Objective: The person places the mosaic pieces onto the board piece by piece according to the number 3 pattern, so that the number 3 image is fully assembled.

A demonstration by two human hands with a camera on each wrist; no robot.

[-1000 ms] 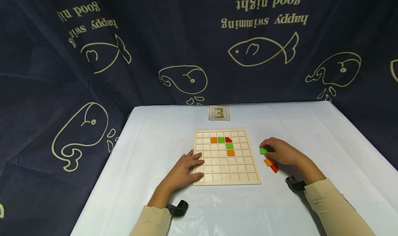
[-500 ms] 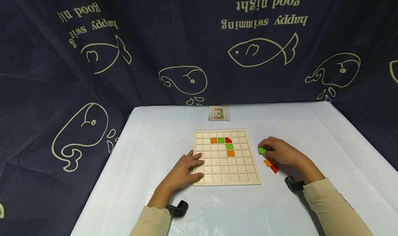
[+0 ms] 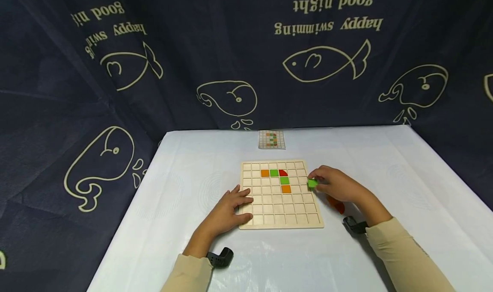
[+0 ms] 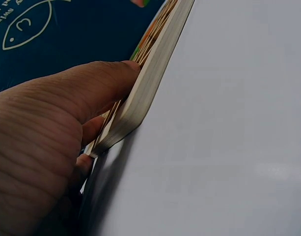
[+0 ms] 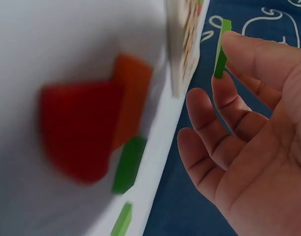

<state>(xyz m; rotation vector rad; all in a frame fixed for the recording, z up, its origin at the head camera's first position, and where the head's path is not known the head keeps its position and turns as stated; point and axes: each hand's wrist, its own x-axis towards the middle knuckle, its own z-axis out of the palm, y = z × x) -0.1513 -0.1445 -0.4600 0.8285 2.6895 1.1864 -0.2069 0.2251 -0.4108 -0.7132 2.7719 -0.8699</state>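
Note:
My right hand (image 3: 338,184) pinches a green square tile (image 3: 312,183) between thumb and fingers, at the right edge of the wooden grid board (image 3: 279,213). In the right wrist view the green tile (image 5: 222,49) is held on edge, the other fingers loosely bent. My left hand (image 3: 230,208) rests on the board's left edge, fingers spread; its thumb (image 4: 108,81) lies on the rim in the left wrist view. On the board, an orange tile (image 3: 265,173), a green tile (image 3: 274,172) and a red rounded tile (image 3: 283,172) form a row. Another green tile (image 3: 284,180) and an orange one (image 3: 286,189) run below.
Beside the board, partly under my right hand, lie a red rounded tile (image 5: 81,132), an orange tile (image 5: 135,93) and green tiles (image 5: 129,164). A small patterned card (image 3: 271,140) lies behind the board on the white table (image 3: 185,163). Dark printed cloth (image 3: 246,48) hangs behind.
My right hand has carried the green tile leftward from beside the loose tiles to the board's right edge. My left hand has stayed in place.

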